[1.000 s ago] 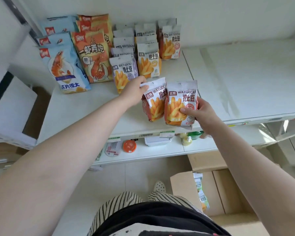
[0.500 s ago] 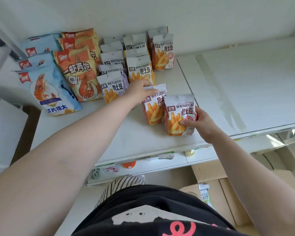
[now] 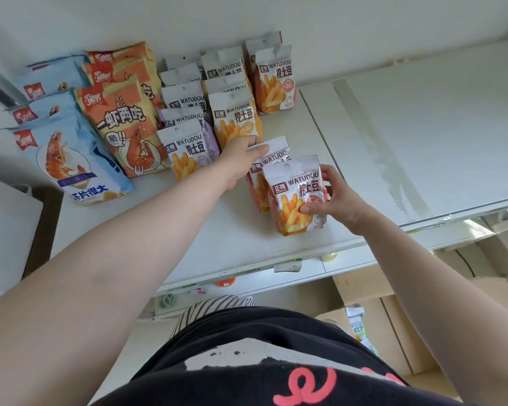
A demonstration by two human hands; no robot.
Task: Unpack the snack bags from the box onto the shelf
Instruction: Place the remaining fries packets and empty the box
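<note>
- At the lower right of the frame, a cardboard box [image 3: 390, 326] stands on the floor with one snack bag [image 3: 357, 323] inside.
- The right hand [image 3: 336, 200] grasps the front fries bag [image 3: 294, 197], upright at the centre of the white shelf [image 3: 423, 142].
- The left hand [image 3: 241, 159] pinches the top of the second fries bag [image 3: 272, 155], touching behind the first.
- At the upper left, rows of fries bags [image 3: 229, 92] and prawn bags [image 3: 123, 124] stand.

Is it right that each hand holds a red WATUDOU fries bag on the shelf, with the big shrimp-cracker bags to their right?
Not quite. In the head view the left hand and right hand each hold a red WATUDOU bag on the shelf, but the shrimp-cracker bags stand to their left.
</note>
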